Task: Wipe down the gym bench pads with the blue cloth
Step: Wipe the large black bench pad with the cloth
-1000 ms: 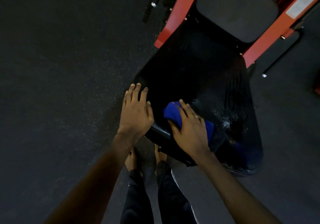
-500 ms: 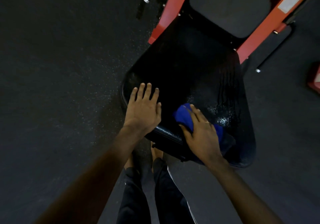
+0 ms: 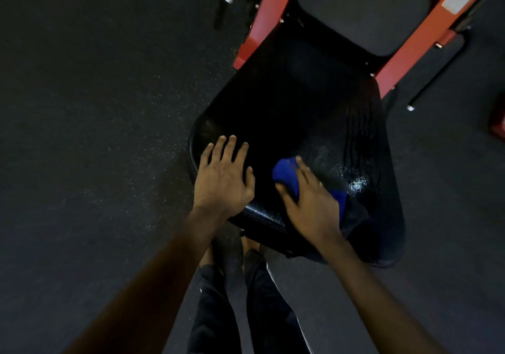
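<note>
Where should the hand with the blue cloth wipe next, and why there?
Probably slide the right hand and the blue cloth a little to the right across the black pad. Shiny wet drops glisten just beside the cloth there, with drip streaks above them, so that patch looks unwiped. The left hand rests flat near the pad's left corner, out of the way.

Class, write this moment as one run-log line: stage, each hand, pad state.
stage: wiping black pad | right hand: presses blue cloth on pad | left hand: flat on pad | pad: wet sheen right of cloth
</note>
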Available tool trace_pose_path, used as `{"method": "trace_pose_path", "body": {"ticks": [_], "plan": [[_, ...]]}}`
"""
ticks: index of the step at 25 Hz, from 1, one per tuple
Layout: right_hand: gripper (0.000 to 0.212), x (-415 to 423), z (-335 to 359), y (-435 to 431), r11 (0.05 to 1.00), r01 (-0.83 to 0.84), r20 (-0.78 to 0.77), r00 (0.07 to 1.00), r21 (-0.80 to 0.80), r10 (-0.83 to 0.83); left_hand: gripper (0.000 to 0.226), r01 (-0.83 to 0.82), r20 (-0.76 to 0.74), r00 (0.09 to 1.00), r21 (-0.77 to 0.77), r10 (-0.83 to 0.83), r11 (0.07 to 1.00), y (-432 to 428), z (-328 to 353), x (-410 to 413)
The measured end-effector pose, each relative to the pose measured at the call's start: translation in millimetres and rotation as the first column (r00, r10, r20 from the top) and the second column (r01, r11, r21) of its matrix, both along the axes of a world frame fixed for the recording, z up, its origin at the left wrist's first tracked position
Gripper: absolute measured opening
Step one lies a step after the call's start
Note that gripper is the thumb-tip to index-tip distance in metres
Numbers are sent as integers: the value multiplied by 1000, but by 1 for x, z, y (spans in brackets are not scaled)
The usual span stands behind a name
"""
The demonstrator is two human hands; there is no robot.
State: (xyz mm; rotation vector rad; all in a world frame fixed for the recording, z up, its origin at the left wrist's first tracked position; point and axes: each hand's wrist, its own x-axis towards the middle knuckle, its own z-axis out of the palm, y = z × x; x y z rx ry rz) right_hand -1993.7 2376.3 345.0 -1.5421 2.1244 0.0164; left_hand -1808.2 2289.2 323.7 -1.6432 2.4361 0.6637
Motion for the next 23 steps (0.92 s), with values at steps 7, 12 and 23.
{"method": "trace_pose_path", "body": {"ticks": [7,12,23], "plan": [[68,-16,-62,-123,998,58,23,998,-7,-58,63,-19,0,1000,-15,19,1000,1,-3,-1],[69,24,-68,-178,998,-60,112,992,-9,60,63,-31,-12,999,-13,31,999,2,-3,-2],[71,53,-88,-256,994,-110,95,990,12,108,63,-23,20,1000,0,23,1000,0,-2,-4]]}}
